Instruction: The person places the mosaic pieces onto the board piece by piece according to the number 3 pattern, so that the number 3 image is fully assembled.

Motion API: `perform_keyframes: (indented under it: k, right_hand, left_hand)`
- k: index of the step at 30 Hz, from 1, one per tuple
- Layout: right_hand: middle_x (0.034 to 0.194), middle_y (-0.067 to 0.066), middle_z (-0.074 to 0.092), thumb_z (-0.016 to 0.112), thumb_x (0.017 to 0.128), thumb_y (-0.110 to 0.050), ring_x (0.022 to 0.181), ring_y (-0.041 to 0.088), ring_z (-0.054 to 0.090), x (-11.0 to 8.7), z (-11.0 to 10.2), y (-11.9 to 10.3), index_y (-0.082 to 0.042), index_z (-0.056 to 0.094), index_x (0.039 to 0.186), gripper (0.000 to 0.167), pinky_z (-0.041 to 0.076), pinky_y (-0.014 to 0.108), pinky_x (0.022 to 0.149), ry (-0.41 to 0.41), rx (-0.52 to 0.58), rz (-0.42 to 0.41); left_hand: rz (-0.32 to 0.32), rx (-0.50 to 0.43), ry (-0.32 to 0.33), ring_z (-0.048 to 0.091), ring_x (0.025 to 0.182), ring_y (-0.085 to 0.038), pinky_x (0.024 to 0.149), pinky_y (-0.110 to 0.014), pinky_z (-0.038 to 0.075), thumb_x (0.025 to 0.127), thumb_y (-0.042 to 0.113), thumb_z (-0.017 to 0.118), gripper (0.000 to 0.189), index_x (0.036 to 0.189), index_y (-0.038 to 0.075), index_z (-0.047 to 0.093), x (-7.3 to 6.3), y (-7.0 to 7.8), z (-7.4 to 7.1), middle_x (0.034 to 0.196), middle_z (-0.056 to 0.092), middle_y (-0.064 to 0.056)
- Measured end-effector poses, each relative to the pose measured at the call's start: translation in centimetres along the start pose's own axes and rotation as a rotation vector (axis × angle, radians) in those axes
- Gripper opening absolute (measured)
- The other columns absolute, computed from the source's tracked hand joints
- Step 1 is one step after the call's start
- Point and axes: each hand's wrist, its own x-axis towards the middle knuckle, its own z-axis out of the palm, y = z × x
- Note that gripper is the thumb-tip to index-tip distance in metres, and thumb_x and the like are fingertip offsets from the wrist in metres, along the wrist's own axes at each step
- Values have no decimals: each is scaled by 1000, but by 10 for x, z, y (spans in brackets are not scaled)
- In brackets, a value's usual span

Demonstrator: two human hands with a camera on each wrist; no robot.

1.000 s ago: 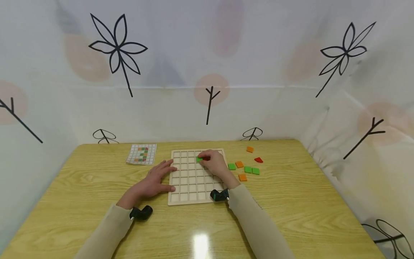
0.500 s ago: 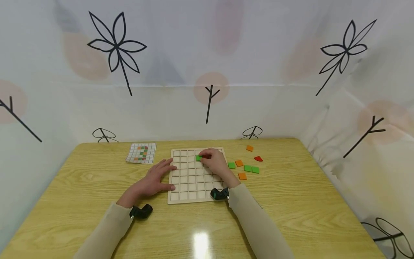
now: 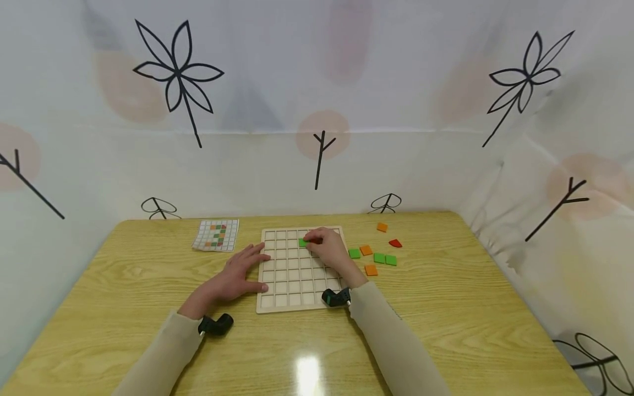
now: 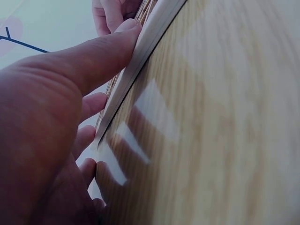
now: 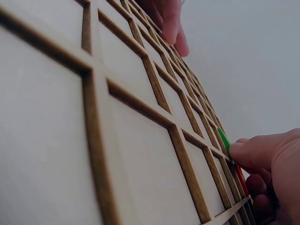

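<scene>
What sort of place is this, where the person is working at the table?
Probably a small set made for recording; the room beyond is not shown. A pale backdrop with plant drawings stands behind the wooden table and at both sides, and there are two black wrist cameras.

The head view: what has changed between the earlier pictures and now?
Nothing visibly moved apart from a slight shift of the whole view; no grip changed. The right hand stays at the green tile on the grid board, the left hand on the board's left edge; loose pieces and pattern sheet lie as before.
</scene>
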Motion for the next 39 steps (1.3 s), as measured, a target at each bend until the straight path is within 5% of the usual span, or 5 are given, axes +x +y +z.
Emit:
perform_keyframes:
  k: [19, 39]
  right_hand:
    - [115, 9, 69, 66, 95, -5, 101, 26, 65, 3, -4, 2, -5, 76, 109, 17, 52, 41, 87, 65, 14, -11]
    - [114, 13, 67, 63, 97, -10, 98, 28, 62, -15, -54, 17, -2, 73, 113, 20, 53, 43, 82, 117, -21, 35]
  left_hand:
    - [-18, -3, -8, 7, 149, -43, 111, -68, 8, 89, 39, 74, 67, 144, 9, 50, -1, 1, -2, 164, 19, -14]
    - [-30, -8, -16, 7, 149, -42, 112, -68, 7, 89, 40, 75, 68, 144, 10, 50, 0, 3, -1, 164, 20, -13]
